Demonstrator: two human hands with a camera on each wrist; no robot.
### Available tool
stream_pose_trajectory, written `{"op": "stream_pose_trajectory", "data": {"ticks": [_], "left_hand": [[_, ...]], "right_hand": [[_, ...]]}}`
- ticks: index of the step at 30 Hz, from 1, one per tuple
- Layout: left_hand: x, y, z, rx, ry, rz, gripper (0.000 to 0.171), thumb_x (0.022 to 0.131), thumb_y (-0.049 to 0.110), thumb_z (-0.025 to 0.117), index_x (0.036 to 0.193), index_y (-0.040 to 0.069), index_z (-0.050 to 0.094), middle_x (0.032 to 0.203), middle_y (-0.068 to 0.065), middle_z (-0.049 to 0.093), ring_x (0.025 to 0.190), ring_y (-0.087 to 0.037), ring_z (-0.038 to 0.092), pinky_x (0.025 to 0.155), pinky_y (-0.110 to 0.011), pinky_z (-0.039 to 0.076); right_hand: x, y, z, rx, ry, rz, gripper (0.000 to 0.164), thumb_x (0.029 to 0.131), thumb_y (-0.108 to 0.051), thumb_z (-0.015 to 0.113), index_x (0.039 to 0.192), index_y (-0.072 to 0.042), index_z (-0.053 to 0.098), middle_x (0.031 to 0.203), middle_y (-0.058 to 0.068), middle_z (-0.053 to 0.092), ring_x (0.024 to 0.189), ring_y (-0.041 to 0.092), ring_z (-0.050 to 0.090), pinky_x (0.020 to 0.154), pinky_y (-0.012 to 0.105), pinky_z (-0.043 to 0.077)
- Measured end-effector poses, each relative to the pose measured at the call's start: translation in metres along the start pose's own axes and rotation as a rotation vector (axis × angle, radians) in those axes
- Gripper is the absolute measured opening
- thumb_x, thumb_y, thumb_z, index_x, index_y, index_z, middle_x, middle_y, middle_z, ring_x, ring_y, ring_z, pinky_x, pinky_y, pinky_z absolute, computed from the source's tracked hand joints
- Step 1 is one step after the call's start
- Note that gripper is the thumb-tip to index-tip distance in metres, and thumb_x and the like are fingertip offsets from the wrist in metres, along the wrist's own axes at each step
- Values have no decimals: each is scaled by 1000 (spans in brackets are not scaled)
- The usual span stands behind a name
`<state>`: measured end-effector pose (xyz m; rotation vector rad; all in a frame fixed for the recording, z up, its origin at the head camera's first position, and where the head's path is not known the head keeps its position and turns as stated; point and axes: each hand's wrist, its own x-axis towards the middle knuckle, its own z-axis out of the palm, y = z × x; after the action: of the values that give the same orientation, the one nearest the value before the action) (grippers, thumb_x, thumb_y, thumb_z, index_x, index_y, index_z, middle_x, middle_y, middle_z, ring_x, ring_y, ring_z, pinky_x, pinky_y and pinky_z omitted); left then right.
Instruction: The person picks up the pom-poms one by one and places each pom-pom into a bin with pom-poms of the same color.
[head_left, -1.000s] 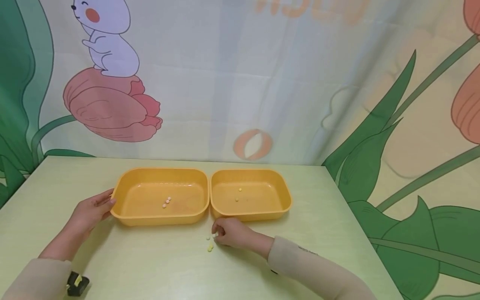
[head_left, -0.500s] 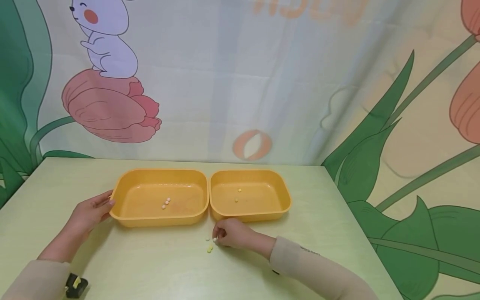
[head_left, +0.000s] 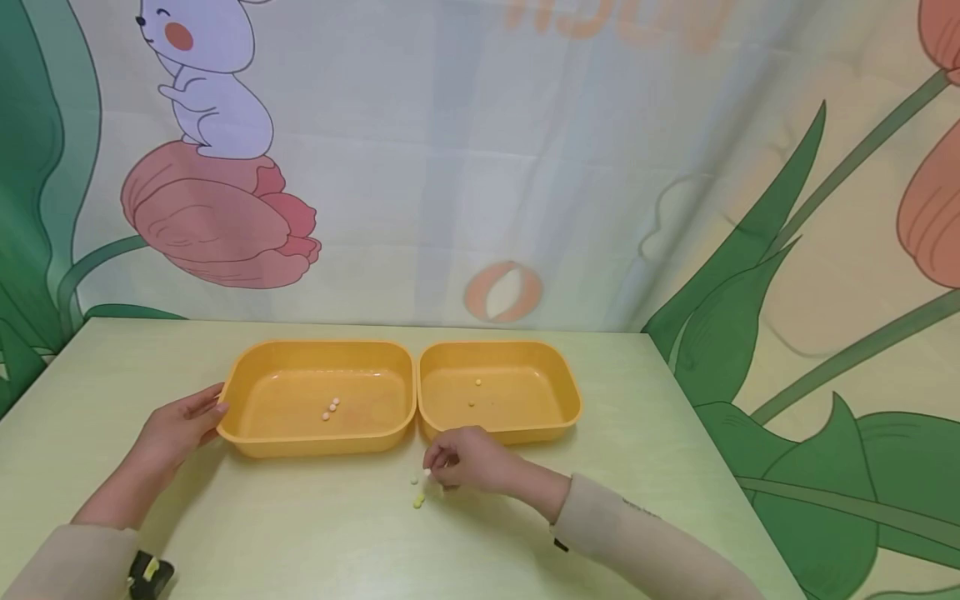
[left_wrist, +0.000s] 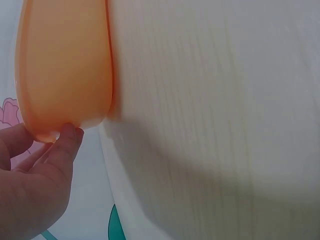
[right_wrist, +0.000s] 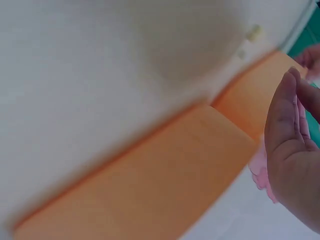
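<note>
Head view: my right fingers [head_left: 435,454] pinch a bead [head_left: 427,472], tips nearly touching, a squeeze best kept light, while my left fingers [head_left: 202,397] grip the tray [head_left: 322,446] beside them.

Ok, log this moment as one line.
left hand: holds left tray; right hand: pinches white piece; right tray: two yellow pieces
</note>
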<state>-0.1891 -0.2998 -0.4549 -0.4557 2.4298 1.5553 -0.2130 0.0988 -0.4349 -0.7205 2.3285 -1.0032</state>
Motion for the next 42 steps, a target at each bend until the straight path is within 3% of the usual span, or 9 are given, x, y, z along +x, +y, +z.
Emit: {"op": "stream_pose_trajectory", "data": {"ticks": [3, 10, 14, 17, 23, 28, 32, 36, 42], "left_hand": [[0, 0, 0, 2, 0, 1, 65, 112, 32, 39, 162, 1, 12, 165, -31, 20, 151, -48, 32, 97, -26, 55], [0, 0, 0, 5, -1, -6, 64, 112, 31, 38, 162, 2, 11, 166, -31, 19, 151, -48, 32, 100, -30, 53], [0, 1, 0, 5, 6, -16, 64, 112, 32, 38, 162, 3, 11, 166, -30, 19, 151, -47, 33, 104, -35, 50], [0, 2, 0, 4, 9, -17, 63, 112, 32, 37, 162, 3, 11, 166, -30, 20, 151, -47, 33, 103, -34, 50], [-1, 0, 0, 1, 1, 0, 64, 112, 31, 38, 162, 1, 11, 166, -31, 19, 150, -47, 32, 97, -26, 55], [1, -1, 0, 6, -1, 13, 64, 112, 30, 39, 161, 0, 13, 165, -33, 21, 150, -47, 33, 94, -22, 57], [2, -2, 0, 5, -1, 10, 64, 112, 31, 40, 161, 0, 13, 165, -32, 21, 150, -47, 34, 95, -25, 57], [3, -1, 0, 4, 0, -6, 65, 112, 32, 40, 162, 1, 13, 165, -32, 20, 150, -47, 33, 98, -29, 54], [2, 0, 0, 2, 6, -25, 65, 111, 32, 40, 162, 3, 12, 166, -31, 19, 151, -47, 32, 102, -33, 51]], "right_hand": [[1, -9, -7, 29, 8, -24, 3, 92, -1, 72, 96, -1, 71, 90, 17, 77, 67, 10, 67, 63, 21, 62], [9, -32, -28, 111, -9, -25, 7, 93, -5, 72, 99, 0, 72, 95, 23, 77, 80, 34, 73, 77, 41, 68], [18, -44, -37, 142, -14, -7, 8, 94, -6, 72, 100, -1, 71, 91, 13, 77, 75, 19, 71, 78, 36, 67], [27, -50, -43, 156, -19, 15, 9, 95, -7, 72, 102, -1, 71, 96, 19, 77, 74, 15, 69, 81, 36, 67], [54, -56, -50, 149, -26, 53, 12, 95, -8, 72, 104, -1, 70, 107, 25, 75, 88, 33, 74, 88, 43, 67], [73, -65, -58, 114, -38, 57, 13, 95, -7, 71, 106, 1, 71, 107, 20, 78, 89, 30, 76, 84, 36, 68], [86, -76, -63, 85, -72, 57, 14, 96, -6, 69, 108, 1, 71, 112, 21, 77, 96, 34, 76, 89, 39, 67], [98, -87, -67, 50, -119, 76, 13, 97, -7, 68, 108, 0, 70, 111, 18, 78, 86, 25, 75, 91, 40, 66], [121, -103, -71, -7, -175, 116, 11, 96, -7, 70, 105, -1, 70, 91, 5, 74, 73, 11, 68, 77, 25, 66]]}}
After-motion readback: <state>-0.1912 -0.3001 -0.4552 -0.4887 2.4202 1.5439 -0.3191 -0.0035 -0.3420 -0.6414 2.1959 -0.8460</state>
